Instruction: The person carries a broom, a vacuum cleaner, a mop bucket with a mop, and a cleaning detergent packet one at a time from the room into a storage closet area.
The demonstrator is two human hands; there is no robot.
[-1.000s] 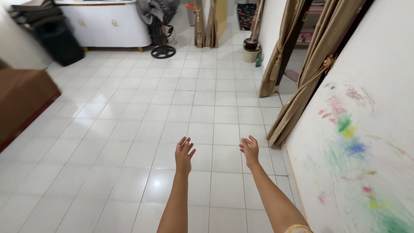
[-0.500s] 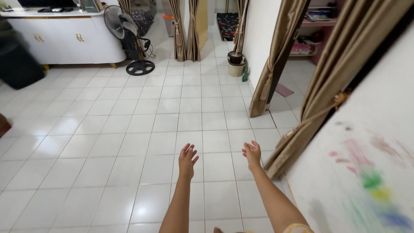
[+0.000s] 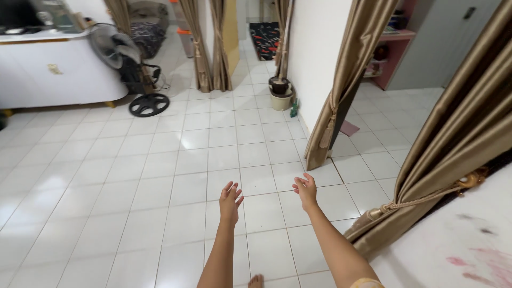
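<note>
While both arms reach forward, the left hand point(image 3: 230, 199) and right hand point(image 3: 306, 189) hang with fingers spread and loose, gripping nothing, above a glossy white square-tiled floor point(image 3: 160, 160). Nearest to the right hand, a satiny bronze curtain point(image 3: 346, 90) hangs pleated, cinched by a tasselled cord.

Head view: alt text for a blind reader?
Both hands, left and right, reach forward empty over a white tiled floor. Gold curtains hang to the right; a fan and white cabinet stand far left.
</note>
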